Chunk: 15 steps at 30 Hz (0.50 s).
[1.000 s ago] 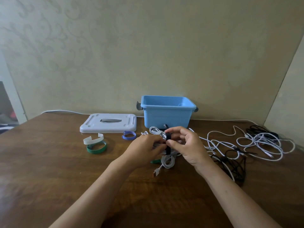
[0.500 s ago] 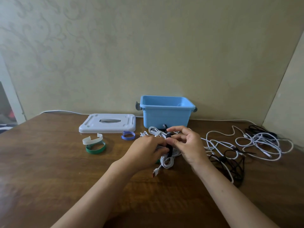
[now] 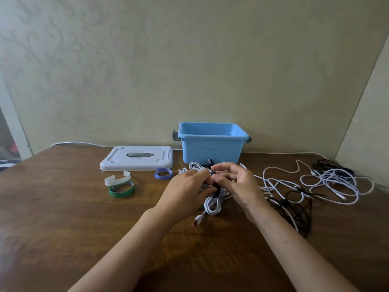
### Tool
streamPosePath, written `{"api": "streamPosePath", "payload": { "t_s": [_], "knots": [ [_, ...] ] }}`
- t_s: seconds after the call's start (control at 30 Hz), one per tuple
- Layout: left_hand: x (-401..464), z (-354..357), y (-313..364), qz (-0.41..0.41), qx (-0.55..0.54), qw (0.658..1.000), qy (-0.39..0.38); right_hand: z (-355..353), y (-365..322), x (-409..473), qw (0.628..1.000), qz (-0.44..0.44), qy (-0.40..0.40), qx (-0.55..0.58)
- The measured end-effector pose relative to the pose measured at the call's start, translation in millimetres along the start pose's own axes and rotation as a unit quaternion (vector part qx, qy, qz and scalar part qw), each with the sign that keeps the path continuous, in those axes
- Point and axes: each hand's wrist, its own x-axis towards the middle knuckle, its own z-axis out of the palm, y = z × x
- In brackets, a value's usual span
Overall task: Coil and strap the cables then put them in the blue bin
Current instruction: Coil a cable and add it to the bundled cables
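White cable coil [image 3: 213, 204] before blue bin [image 3: 211, 144]: left hand [image 3: 185, 192] grips bundle steady; right hand [image 3: 235, 184] fingers pinch black strap [image 3: 215, 185] to cinch it.

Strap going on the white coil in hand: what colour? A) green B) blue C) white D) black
D: the black strap crosses the white coiled cable held between the left hand and right hand; the green strap, blue strap and white strap lie unused on the table.
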Motion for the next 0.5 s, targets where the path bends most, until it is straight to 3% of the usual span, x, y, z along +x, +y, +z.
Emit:
{"api": "streamPosePath", "payload": {
  "t_s": [0.17,0.33,0.5],
  "knots": [
    [1,-5,0,0.055,0.034,0.997,0.036,-2,-5,0,0.998,0.023,-0.023,0.051],
    [2,-8,3,0.098,0.073,0.990,0.075,-3,-16,-4,0.970,0.149,-0.061,0.180],
    [3,-9,3,0.116,0.106,0.982,0.108,-2,-19,-5,0.973,0.181,-0.083,0.117]
  ]
}}
